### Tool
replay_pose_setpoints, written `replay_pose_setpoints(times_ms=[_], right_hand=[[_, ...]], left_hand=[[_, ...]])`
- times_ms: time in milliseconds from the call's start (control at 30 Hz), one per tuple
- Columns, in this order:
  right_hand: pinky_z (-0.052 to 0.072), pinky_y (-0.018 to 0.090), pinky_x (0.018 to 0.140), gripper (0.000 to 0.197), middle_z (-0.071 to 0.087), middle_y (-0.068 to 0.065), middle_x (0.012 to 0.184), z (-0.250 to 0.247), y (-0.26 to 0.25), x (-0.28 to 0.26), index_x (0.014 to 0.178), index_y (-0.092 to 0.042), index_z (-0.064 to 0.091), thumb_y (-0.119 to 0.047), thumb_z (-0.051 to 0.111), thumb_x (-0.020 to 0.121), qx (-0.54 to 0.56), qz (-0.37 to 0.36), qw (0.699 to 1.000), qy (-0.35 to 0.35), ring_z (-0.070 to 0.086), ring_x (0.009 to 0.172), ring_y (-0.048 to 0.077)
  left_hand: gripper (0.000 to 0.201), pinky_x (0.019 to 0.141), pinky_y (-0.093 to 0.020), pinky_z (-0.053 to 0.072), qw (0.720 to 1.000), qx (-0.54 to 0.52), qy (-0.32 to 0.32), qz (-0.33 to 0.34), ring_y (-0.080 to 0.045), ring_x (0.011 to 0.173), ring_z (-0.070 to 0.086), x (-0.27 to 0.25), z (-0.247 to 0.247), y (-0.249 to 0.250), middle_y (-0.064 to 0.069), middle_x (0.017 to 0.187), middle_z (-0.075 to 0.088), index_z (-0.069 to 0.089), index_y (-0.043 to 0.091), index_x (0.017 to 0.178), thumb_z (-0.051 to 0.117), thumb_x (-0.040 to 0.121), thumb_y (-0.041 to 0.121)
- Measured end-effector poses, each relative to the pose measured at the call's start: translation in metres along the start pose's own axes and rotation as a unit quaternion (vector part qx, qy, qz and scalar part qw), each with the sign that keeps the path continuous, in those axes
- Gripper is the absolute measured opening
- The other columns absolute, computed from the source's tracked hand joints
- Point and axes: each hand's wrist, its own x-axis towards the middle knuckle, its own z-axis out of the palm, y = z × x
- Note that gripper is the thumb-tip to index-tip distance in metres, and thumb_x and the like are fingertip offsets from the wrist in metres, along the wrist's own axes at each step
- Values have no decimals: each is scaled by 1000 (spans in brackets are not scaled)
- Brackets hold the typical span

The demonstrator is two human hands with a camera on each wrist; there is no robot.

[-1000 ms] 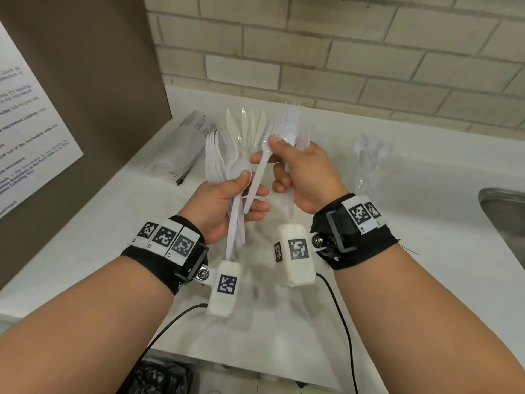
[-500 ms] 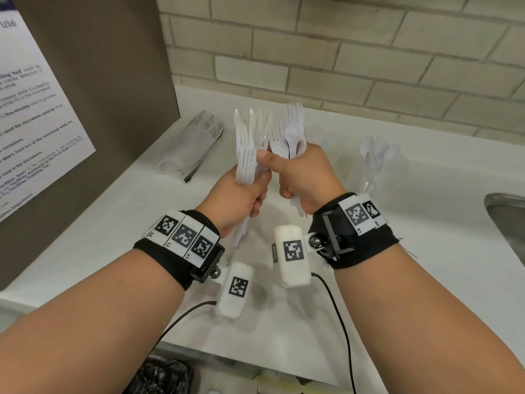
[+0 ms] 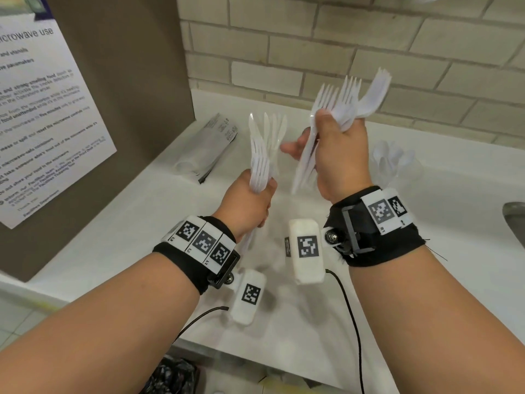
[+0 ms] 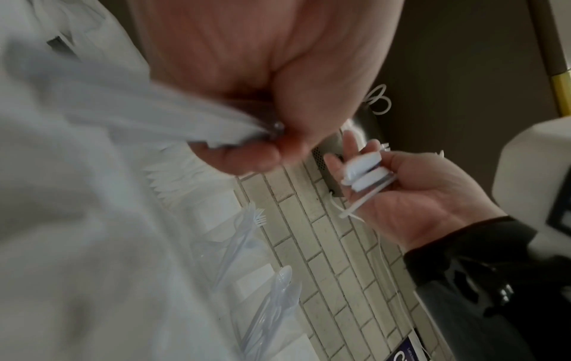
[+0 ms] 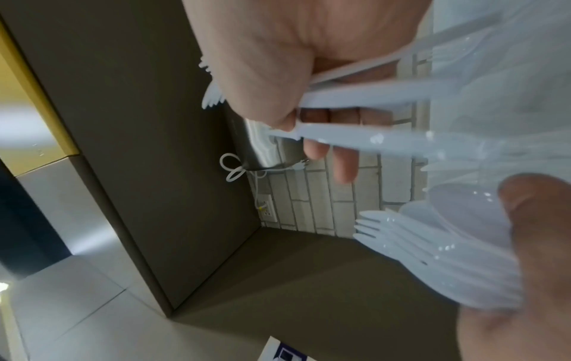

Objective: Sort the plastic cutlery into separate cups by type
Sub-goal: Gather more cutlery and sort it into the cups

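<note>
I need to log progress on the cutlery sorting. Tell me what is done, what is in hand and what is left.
Done: one clear cup on the counter at the right already holds spoons. In hand: the left hand grips a bundle of mostly knives; the right hand grips a bundle of mostly forks. Left: both bundles must go into their own cups; no empty cups show in the head view.

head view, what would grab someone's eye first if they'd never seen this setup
Probably the two fistfuls of white plastic cutlery held up over the white counter: the right hand grips a bundle of forks raised toward the brick wall, and the left hand grips a lower bundle of knives and forks. Next come the black wristbands with checkered markers, and a clear cup of spoons at the right by the wall.
</note>
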Motion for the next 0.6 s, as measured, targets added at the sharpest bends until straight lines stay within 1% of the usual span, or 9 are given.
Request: replay_pose_setpoints(times_ms=[67,167,233,300,367,400,467,500,600], right_hand=[[54,36,52,30,54,3,65,1,8,-3,126,-8,45,-20,46,97,-102,-17,994,-20,58,44,20],[47,29,60,36,61,-7,76,2,23,-11,117,-12,57,-30,64,87,-210,-14,975,-71,56,59,10],[44,20,54,35,67,-4,81,1,28,-19,106,-10,66,-27,78,78,-199,20,974,-108,58,60,5],[38,11,43,32,67,-2,75,2,29,-27,99,-6,70,-18,84,72,-155,65,977,-132,55,48,-2],[36,10,40,26,65,-4,68,5,31,-30,94,-8,70,-14,83,72,-153,87,975,-134,51,40,-4],[37,12,39,19,64,-4,65,6,32,-29,89,-10,70,-13,82,74,-165,86,975,-123,50,37,-3],[37,18,39,8,62,-1,61,8,33,-26,77,-13,67,-11,75,78,-191,87,973,-97,47,34,1],[37,19,40,10,60,0,60,8,34,-24,73,-13,65,-11,71,80,-196,88,973,-86,46,34,3],[39,23,49,5,65,2,66,10,35,-22,78,-10,64,-11,63,83,-165,75,983,-39,50,42,6]], left_hand=[[29,49,-27,36,999,28,34,0,-16,49,41,5,-1,0,0,66,45,46,10,102,55,91,35],[35,55,-29,43,992,85,86,23,-16,63,53,8,-2,1,-3,81,55,43,11,115,56,92,34],[40,63,-27,49,989,90,109,40,-11,76,58,9,-4,2,-1,92,59,38,10,124,55,94,29],[44,63,-21,47,988,94,113,45,-7,79,57,10,-3,5,4,90,56,32,6,128,52,95,27],[45,66,-22,48,989,97,101,42,-13,87,61,11,-1,5,8,88,53,28,2,130,49,96,23],[43,67,-22,49,990,101,89,42,-13,89,61,11,0,5,9,88,53,28,2,130,48,96,19],[42,72,-25,53,992,93,70,45,-7,87,60,7,1,6,8,94,55,27,6,128,51,95,14],[44,77,-30,55,994,76,61,44,-8,88,60,6,0,7,6,99,57,26,8,128,53,94,14],[53,87,-38,55,998,45,36,24,-10,95,61,3,-2,12,2,108,58,22,13,133,56,92,15]])
